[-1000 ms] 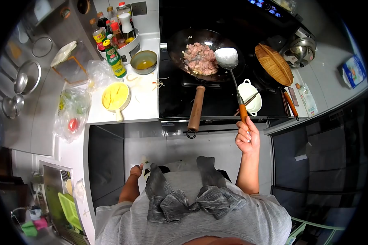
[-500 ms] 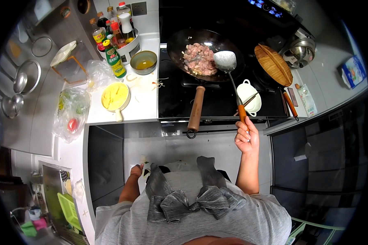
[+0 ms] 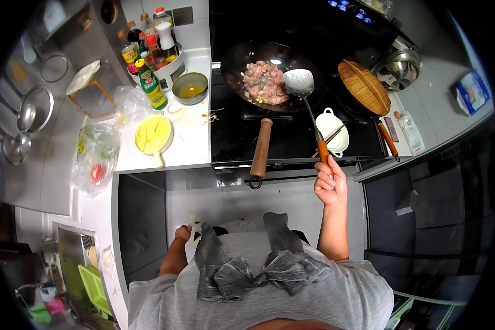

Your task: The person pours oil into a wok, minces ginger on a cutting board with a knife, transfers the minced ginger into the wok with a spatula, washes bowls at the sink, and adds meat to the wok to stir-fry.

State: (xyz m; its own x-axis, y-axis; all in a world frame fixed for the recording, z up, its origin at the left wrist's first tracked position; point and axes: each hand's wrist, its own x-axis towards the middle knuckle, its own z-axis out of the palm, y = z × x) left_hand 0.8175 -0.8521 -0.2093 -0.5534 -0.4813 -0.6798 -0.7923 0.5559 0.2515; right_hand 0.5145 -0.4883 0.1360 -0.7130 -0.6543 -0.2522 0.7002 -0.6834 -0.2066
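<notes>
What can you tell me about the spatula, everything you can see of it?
The spatula has a broad, silvery, mottled blade that looks like metal, a slim metal-looking shaft, and an orange-brown handle that looks wooden. The person's right grip closes around the handle's lower part, hiding some of it. The blade is over the right side of the dark wok, beside the chopped meat in view; whether it touches either is unclear.
</notes>
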